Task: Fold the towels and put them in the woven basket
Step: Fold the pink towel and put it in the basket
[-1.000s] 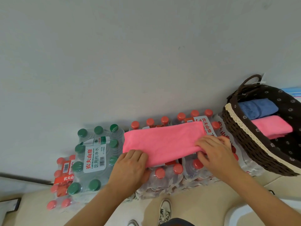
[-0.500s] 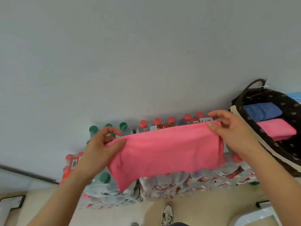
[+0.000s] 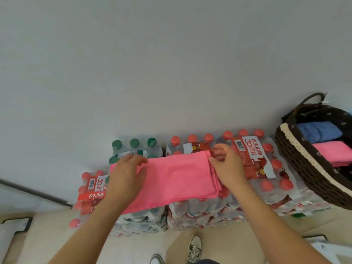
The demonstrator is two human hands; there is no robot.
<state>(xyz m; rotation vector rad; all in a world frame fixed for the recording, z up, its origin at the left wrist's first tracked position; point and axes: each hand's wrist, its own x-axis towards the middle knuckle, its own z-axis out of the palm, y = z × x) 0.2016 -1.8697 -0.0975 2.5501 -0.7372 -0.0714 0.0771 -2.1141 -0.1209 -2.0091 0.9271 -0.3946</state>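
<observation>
pink towel (image 3: 177,178) on water bottle packs (image 3: 253,164), a flat spot for folding.
left hand (image 3: 127,174) presses it flat; right hand (image 3: 228,168) pinches the edge to line it up.

Two bare forearms lead to the left hand (image 3: 127,174) and the right hand (image 3: 226,168), wrists and fingers unadorned. Lower down, a pale low-top sneaker (image 3: 194,248) shows white laces and grey panels, beside a second sneaker's toe (image 3: 156,260) and a dark garment edge (image 3: 207,261)
</observation>
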